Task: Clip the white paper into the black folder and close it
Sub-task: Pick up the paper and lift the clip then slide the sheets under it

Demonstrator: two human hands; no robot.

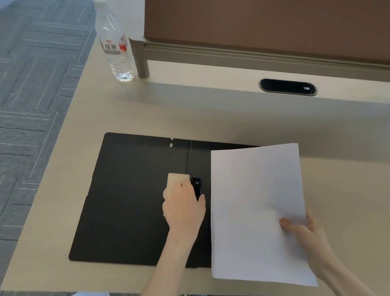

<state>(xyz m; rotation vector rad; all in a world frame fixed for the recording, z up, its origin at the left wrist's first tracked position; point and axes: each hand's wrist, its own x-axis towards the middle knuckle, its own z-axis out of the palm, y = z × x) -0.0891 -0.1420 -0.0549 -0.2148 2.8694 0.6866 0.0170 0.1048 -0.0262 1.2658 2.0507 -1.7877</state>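
On the desk (206, 96) the black folder (125, 197) lies open; left hand (183, 206) pinches its clip (197, 186); right hand (300, 230) pinches the light, floppy white paper (257, 204) by its corner.

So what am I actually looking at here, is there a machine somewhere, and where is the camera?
No machine: a person works with bare hands, and the single camera sits on their head, looking down at a desk. An open black folder lies flat on it. The left hand rests at the folder's black clip near the spine, its fingers curled there; whether it grips the clip I cannot tell. The right hand pinches a white paper by its lower right edge, holding it over the folder's right half, not yet clipped. A clear water bottle stands at the far left corner, and a dark oval cable port is set into the desk.
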